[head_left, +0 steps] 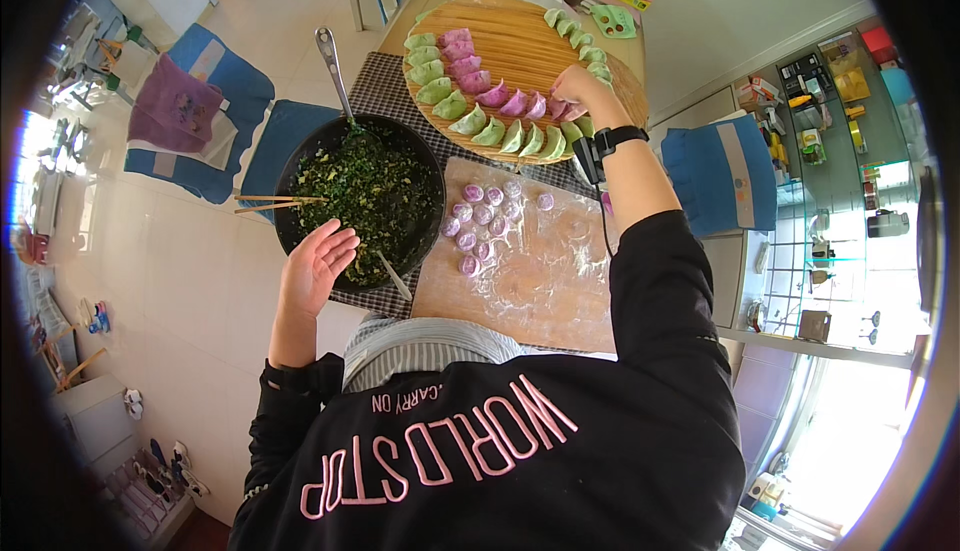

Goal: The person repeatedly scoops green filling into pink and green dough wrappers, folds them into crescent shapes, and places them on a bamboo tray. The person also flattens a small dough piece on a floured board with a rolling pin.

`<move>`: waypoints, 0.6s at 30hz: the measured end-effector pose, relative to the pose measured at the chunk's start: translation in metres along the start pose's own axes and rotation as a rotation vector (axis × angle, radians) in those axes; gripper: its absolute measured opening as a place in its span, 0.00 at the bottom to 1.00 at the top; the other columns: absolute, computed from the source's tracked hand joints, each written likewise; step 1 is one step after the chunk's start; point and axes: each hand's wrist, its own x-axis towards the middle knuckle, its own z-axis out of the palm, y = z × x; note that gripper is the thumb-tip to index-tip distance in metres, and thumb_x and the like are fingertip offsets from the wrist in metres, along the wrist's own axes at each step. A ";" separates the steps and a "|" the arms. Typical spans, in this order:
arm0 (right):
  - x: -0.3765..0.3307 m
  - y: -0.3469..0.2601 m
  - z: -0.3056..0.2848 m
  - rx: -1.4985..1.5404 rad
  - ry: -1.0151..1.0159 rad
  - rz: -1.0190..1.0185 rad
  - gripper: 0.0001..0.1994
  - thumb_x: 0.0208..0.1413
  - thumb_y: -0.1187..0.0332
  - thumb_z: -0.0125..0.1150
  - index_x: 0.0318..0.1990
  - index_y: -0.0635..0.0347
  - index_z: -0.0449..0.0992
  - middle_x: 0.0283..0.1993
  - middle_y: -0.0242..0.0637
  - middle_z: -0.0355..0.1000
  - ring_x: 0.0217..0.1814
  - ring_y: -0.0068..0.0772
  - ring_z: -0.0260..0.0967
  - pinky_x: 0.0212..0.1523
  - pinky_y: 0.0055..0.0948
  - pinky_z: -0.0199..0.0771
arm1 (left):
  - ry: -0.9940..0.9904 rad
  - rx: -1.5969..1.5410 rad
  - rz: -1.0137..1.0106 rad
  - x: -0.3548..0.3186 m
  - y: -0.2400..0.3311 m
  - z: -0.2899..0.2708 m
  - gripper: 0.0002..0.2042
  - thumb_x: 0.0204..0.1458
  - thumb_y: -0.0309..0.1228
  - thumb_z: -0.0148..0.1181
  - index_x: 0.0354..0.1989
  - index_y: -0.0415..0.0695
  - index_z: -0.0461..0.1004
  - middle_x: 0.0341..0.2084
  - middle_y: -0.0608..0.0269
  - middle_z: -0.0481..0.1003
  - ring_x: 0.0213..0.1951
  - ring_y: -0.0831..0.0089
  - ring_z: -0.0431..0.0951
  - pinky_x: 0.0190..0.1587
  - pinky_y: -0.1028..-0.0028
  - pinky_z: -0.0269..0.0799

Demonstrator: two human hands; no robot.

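My left hand hovers open, palm up, over the near rim of a black pan full of chopped green filling. My right hand, with a black watch on its wrist, reaches over to a round wooden tray and pinches a purple dumpling at the end of a row. Curved rows of green dumplings and purple dumplings lie on the tray. Several small purple dough pieces sit on a floured wooden board in front of me.
A ladle handle sticks out of the pan's far side, chopsticks rest across its left rim, and a spoon leans at the near edge. A checked cloth covers the table. Blue chairs stand on both sides.
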 end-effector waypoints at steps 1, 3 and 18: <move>0.004 0.000 0.001 -0.068 0.012 -0.031 0.09 0.56 0.71 0.60 0.30 0.70 0.81 0.31 0.54 0.79 0.32 0.42 0.83 0.31 0.39 0.83 | -0.009 -0.005 0.007 0.001 -0.001 0.000 0.23 0.66 0.36 0.52 0.62 0.31 0.67 0.55 0.39 0.73 0.58 0.52 0.75 0.63 0.59 0.71; 0.008 -0.002 0.003 -0.104 0.028 -0.020 0.07 0.55 0.73 0.61 0.32 0.68 0.82 0.31 0.50 0.79 0.30 0.42 0.82 0.31 0.40 0.84 | -0.023 -0.014 0.008 0.002 -0.002 0.002 0.23 0.66 0.36 0.52 0.62 0.30 0.67 0.55 0.38 0.73 0.58 0.52 0.75 0.63 0.59 0.71; -0.104 0.175 -0.041 0.569 0.281 0.267 0.14 0.65 0.62 0.54 0.46 0.64 0.78 0.40 0.52 0.78 0.31 0.41 0.81 0.28 0.36 0.85 | -0.023 0.016 0.029 0.017 0.001 0.009 0.22 0.67 0.36 0.51 0.62 0.30 0.68 0.56 0.39 0.73 0.58 0.52 0.75 0.64 0.58 0.69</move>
